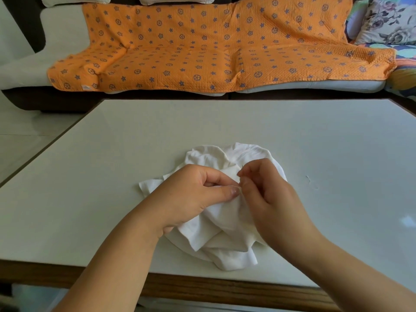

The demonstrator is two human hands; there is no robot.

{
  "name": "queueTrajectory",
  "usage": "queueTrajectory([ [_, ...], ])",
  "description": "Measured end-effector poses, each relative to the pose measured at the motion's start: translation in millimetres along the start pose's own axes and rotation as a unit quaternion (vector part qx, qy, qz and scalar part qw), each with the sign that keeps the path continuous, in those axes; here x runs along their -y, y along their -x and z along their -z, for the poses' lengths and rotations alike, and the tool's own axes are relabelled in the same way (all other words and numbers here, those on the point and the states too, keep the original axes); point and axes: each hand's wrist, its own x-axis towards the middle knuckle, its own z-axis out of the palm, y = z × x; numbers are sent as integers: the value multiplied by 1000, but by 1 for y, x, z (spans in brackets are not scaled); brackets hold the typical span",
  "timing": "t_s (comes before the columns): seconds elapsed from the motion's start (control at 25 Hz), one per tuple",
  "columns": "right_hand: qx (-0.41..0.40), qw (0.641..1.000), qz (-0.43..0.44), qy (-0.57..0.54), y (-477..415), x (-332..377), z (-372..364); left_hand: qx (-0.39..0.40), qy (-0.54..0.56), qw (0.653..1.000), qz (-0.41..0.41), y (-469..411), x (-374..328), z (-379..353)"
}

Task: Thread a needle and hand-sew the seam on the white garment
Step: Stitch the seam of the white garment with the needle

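Note:
A crumpled white garment [227, 233] lies on the white table [112, 165] near its front edge. My left hand [191, 192] pinches a fold of the garment between thumb and curled fingers. My right hand [267, 194] is just to the right of it, fingertips pinched on a thin needle [241, 168] at the fold; only the needle's tip shows above the fingers. The thread is too fine to make out at the hands.
A short scrap of thread [308, 179] lies on the table right of the garment. Beyond the table stands a sofa with an orange patterned blanket [202, 46] and a floral cushion [387, 21]. The table's wooden front edge [202, 287] runs below my arms.

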Motion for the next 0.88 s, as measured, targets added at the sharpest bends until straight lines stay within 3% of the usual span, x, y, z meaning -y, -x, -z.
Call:
queueTrajectory([
  [0.2,-23,1000,4,-8,-5,-5,1,5,-11,1000,16,3,1,7],
  [0.52,85,994,-64,-14,-10,-4,25,-19,-31,999,-10,5,2,15],
  [0.88,140,987,-84,-14,-13,-2,31,-22,-36,999,-16,5,2,15],
])
